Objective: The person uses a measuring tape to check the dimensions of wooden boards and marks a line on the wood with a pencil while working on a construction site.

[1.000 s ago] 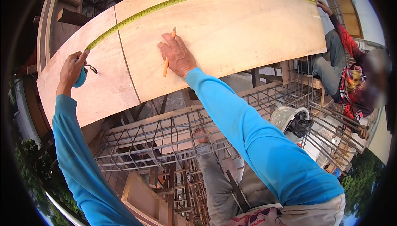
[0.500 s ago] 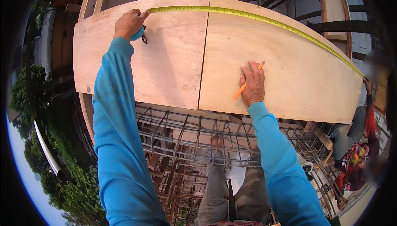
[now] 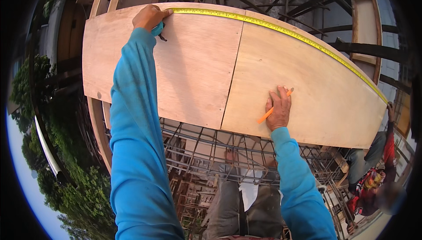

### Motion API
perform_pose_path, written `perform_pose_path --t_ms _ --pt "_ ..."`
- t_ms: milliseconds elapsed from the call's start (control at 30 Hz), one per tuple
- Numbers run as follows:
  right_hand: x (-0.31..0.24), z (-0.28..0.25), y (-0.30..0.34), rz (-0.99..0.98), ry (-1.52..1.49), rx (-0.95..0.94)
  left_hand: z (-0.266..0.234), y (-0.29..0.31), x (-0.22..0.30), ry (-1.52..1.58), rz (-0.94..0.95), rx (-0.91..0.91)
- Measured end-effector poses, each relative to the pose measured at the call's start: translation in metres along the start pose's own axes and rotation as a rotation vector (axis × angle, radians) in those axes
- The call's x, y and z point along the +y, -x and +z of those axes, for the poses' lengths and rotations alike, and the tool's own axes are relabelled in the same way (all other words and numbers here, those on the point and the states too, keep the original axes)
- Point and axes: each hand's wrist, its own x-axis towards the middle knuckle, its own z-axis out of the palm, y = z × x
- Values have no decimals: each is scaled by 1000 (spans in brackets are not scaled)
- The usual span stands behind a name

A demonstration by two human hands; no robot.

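Two plywood sheets (image 3: 198, 64) lie edge to edge over a steel rebar cage. My left hand (image 3: 148, 16) grips a teal tape measure case (image 3: 158, 28) at the far left edge of the sheets. Its yellow tape (image 3: 281, 29) runs along the far edge to the right end, where another person's hand (image 3: 389, 110) holds it. My right hand (image 3: 278, 108) rests flat on the right sheet near its front edge and holds an orange pencil (image 3: 274, 106) between the fingers, tip pointing away from me.
A rebar cage (image 3: 211, 152) spans below the sheets, above my legs. A person in red (image 3: 373, 174) crouches at the lower right. Wooden formwork and beams (image 3: 360, 16) stand behind. Green trees (image 3: 66, 183) and a white pipe (image 3: 46, 152) lie far below on the left.
My view has swung left and turned, so the sheets now lie more level across the frame. Both hands keep their hold and place on the plywood.
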Motion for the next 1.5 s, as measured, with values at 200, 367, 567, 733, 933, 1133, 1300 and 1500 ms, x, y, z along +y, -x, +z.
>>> perform_pose_path --t_ms 200,367,567,733,933,1133,1300,1500 --pt "-3 1 -1 -10 21 -5 5 -17 -15 135 77 -33" --pt "-4 3 1 -22 33 -5 11 -17 -17 256 21 -26" --pt "-5 3 1 -19 43 11 8 -14 -17 302 23 13" --pt "-2 3 0 -13 40 -2 3 -2 -10 69 -56 3" --pt "-3 3 -1 -22 38 4 10 2 -16 81 -113 104" --pt "-1 2 1 -27 36 20 16 4 -13 87 -127 159" --pt "-3 8 6 -10 35 -8 30 12 -19 62 -148 186" --pt "4 4 -6 -49 29 59 10 22 9 100 -160 234"
